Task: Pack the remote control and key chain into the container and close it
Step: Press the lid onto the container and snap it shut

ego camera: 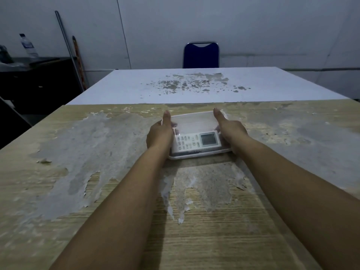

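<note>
A clear plastic container (194, 123) with a clear lid on top lies on the worn wooden table (78, 172). Through the lid shows a white remote control (196, 142), lying sideways with its grey screen to the right. A thin metal ring (174, 131), perhaps the key chain, shows at the container's left end beside my fingers. My left hand (159, 133) presses against the container's left side, fingers stretched forward. My right hand (228, 126) holds the right side the same way.
A white table (194, 86) with a flaked patch butts against the far edge of the wooden one. A blue chair (201, 55) stands behind it. At the left, a dark cabinet (39, 80) carries a water bottle (29, 45), with poles leaning beside it.
</note>
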